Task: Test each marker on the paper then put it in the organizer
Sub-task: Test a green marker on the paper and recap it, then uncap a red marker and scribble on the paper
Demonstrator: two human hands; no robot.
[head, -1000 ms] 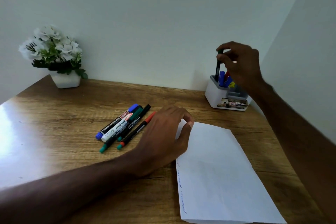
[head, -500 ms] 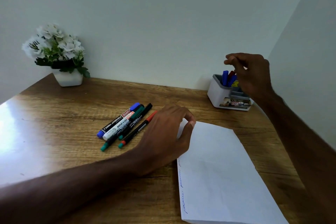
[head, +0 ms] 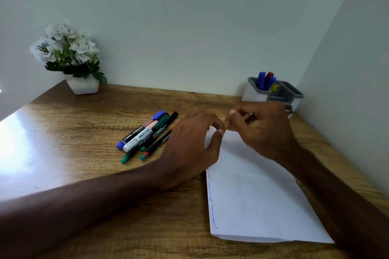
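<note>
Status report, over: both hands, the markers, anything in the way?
Left hand rests on paper corner. Right hand blurred above paper, seems empty. Loose markers lie on table; blue and red ones stand in organizer. Nothing blocks organizer.

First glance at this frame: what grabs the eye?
Two hands nearly meet mid-frame over the far corner of the paper: the left hand rests on it, the right hand is blurred. Left of them lie loose markers; the organizer stands back right.
</note>
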